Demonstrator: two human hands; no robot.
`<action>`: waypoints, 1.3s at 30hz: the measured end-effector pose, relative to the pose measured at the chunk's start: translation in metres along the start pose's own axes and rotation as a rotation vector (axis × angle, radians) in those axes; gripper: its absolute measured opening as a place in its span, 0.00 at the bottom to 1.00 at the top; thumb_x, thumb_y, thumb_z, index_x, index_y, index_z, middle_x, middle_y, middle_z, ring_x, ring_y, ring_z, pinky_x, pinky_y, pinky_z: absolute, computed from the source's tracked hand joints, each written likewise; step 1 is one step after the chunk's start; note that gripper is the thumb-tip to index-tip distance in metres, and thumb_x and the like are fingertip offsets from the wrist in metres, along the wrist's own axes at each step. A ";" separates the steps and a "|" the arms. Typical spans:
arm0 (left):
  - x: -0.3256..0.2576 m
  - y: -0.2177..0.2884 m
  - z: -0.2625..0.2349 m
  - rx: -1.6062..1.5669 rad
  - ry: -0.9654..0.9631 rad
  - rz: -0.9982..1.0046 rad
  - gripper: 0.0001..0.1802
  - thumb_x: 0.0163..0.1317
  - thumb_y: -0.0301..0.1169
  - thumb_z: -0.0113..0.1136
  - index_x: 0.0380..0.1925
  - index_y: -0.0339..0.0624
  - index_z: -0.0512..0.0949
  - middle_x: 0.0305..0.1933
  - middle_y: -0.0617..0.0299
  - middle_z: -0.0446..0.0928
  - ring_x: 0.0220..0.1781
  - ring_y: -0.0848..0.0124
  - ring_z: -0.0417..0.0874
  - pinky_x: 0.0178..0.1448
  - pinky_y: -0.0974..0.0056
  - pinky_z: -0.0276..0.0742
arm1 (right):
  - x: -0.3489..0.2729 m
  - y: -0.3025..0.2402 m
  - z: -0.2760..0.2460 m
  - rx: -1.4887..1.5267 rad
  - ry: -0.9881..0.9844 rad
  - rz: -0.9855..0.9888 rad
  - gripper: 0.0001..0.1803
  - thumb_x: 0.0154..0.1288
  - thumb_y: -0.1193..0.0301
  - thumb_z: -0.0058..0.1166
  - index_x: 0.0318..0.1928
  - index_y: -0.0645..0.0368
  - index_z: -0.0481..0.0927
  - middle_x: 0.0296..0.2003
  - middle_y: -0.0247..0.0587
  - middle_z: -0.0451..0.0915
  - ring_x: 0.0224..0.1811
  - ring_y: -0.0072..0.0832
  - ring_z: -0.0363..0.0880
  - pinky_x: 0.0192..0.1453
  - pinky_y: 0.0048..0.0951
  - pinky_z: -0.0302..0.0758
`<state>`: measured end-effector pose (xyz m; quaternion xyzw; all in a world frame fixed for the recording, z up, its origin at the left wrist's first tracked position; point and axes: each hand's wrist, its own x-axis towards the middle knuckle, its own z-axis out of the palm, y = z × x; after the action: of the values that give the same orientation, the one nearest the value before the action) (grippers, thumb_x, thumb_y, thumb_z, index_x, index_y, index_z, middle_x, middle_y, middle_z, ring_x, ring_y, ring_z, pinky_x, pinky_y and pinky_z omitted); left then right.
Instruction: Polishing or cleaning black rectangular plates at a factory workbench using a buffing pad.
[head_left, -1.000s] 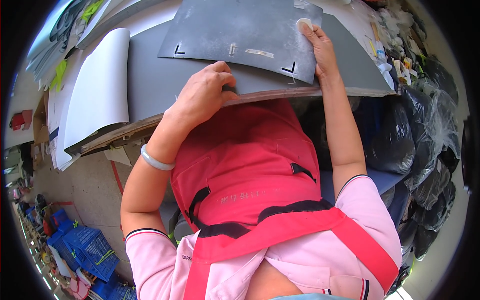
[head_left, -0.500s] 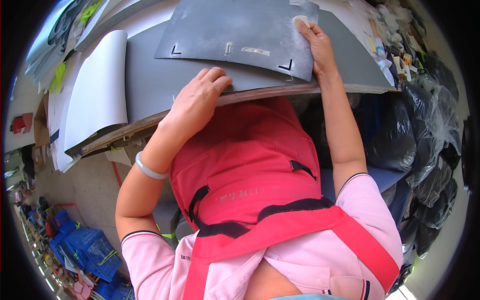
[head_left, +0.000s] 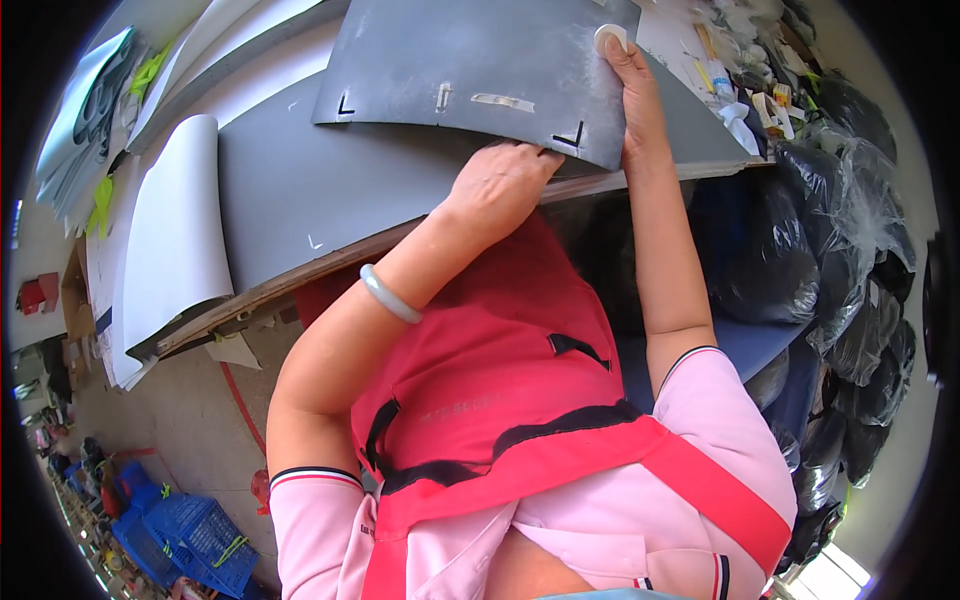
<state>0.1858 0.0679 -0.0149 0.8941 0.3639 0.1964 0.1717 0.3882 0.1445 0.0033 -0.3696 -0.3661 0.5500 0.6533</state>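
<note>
My right hand [head_left: 643, 105] is closed around the right edge of a dark grey template sheet [head_left: 470, 60]. Pinched in the same hand is a flat, round white piece, probably chalk [head_left: 610, 40]. The template has black corner marks and strips of tape, and its near edge bows over a larger grey sheet [head_left: 300, 190] on the table. At that near edge is my left hand [head_left: 500, 188], its fingers curled closed on the template, with the fingertips hidden beneath it. A small white corner mark [head_left: 315, 242] shows on the grey sheet.
A curled sheet end with a white underside [head_left: 180, 215] lies at the left of the table. Folded sheets [head_left: 85, 125] hang at the far left. Black and clear plastic bags [head_left: 850, 260] pile up on the right. Blue crates [head_left: 200, 540] stand on the floor at lower left.
My left hand has moved right to the template's near edge. The template has shifted away from the corner mark on the grey sheet, my right hand still holding its right edge.
</note>
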 end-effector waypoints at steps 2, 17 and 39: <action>0.025 0.004 0.013 0.094 0.080 0.032 0.17 0.61 0.26 0.56 0.51 0.39 0.80 0.49 0.47 0.82 0.53 0.49 0.82 0.58 0.50 0.77 | -0.007 -0.014 -0.003 0.053 0.037 -0.027 0.13 0.66 0.63 0.69 0.46 0.55 0.84 0.38 0.29 0.85 0.39 0.20 0.82 0.46 0.24 0.80; 0.026 -0.111 -0.025 -0.835 0.730 -0.490 0.12 0.70 0.33 0.59 0.47 0.38 0.82 0.41 0.57 0.83 0.41 0.63 0.82 0.44 0.57 0.78 | -0.029 0.030 -0.014 -0.055 0.071 0.056 0.17 0.74 0.61 0.59 0.56 0.56 0.79 0.44 0.33 0.84 0.45 0.23 0.83 0.53 0.27 0.80; -0.589 -0.333 -0.246 -0.517 1.583 -1.294 0.08 0.64 0.28 0.66 0.41 0.39 0.80 0.35 0.65 0.80 0.28 0.70 0.81 0.29 0.63 0.77 | -0.021 0.028 -0.017 -0.090 0.044 0.199 0.20 0.74 0.61 0.59 0.60 0.56 0.76 0.54 0.39 0.81 0.55 0.31 0.81 0.62 0.35 0.80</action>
<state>-0.5132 -0.0890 -0.0856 0.0823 0.7270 0.6666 0.1426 0.3884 0.1259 -0.0305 -0.4450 -0.3376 0.5868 0.5862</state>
